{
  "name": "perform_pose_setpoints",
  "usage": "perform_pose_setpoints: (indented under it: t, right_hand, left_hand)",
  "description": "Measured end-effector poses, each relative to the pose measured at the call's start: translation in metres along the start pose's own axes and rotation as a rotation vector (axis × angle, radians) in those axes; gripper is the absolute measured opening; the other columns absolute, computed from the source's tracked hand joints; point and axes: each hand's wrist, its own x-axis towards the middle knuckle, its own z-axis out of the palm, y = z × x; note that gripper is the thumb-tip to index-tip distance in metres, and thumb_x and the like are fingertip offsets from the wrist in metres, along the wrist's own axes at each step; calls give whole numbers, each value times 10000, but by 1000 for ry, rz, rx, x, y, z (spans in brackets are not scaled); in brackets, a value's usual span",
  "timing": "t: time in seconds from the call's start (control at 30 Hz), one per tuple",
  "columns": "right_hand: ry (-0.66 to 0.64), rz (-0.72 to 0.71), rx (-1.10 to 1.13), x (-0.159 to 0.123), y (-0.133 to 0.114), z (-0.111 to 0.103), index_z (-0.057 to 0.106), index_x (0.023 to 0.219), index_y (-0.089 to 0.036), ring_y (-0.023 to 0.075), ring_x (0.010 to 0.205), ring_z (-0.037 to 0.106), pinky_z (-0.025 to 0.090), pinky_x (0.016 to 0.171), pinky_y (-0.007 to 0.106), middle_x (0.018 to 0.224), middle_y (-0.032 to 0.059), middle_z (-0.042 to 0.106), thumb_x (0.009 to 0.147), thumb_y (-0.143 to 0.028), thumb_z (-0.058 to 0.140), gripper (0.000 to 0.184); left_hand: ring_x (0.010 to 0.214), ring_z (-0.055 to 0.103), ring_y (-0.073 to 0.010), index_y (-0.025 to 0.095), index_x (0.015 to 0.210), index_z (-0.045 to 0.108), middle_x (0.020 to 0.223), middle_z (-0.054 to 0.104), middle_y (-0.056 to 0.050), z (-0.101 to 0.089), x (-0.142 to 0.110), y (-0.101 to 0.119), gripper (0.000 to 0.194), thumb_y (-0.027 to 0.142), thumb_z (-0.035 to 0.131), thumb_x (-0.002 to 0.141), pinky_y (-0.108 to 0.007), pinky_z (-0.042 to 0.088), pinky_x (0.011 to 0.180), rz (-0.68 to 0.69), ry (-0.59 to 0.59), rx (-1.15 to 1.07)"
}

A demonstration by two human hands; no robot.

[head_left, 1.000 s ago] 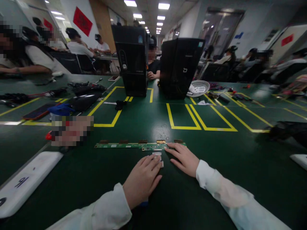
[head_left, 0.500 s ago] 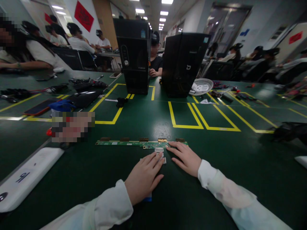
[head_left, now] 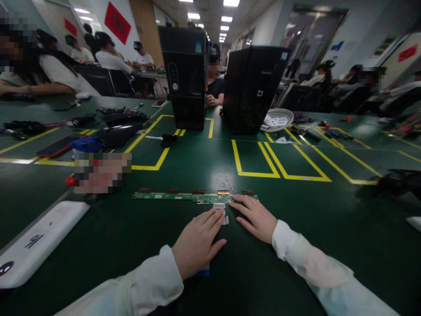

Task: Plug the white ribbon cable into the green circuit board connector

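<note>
Resting my left hand [head_left: 197, 241], fingers together, thumb apart, on the ribbon cable [head_left: 219, 206], right hand [head_left: 256, 218] spread on the circuit board [head_left: 164, 197], I have both aligned, perhaps unjoined.

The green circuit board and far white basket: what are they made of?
Circuit board: likely rigid resin laminate, semi-gloss, judging by its flat green face and small mounted parts. Tabs along its far edge: perhaps metallic film; one glints gold. Basket: probably smooth white plastic, from its pale, perforated wall.
</note>
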Motion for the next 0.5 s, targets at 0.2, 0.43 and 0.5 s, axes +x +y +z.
perform_pose_setpoints:
  t: [0.2, 0.43, 0.5]
  right_hand:
    - [0, -3, 9, -1, 2, 0, 508, 1396, -200, 261, 1350, 437, 402, 1101, 500, 1448, 139, 489, 966, -295, 456, 444]
    - [5, -15, 12, -2, 3, -1, 515, 1392, -188, 264, 1347, 443, 408, 1097, 508, 1449, 145, 490, 977, -317, 440, 441]
    - [4, -16, 16, -1, 3, -1, 518, 1389, -185, 266, 1349, 441, 408, 1096, 513, 1451, 148, 487, 977, -315, 440, 438]
  left_hand:
    - [1402, 415, -243, 170, 1458, 410, 1526, 443, -85, -2, 0, 0, 572, 466, 423, 968, -450, 376, 1143, 4, 5, -13]
    - [1410, 403, -244, 167, 1465, 399, 1533, 430, -76, -5, 1, 3, 545, 422, 386, 984, -492, 362, 1148, -28, -19, -18]
    - [1412, 400, -251, 165, 1462, 402, 1530, 431, -88, -5, 2, 3, 540, 400, 409, 976, -502, 369, 1140, -25, -17, -21]
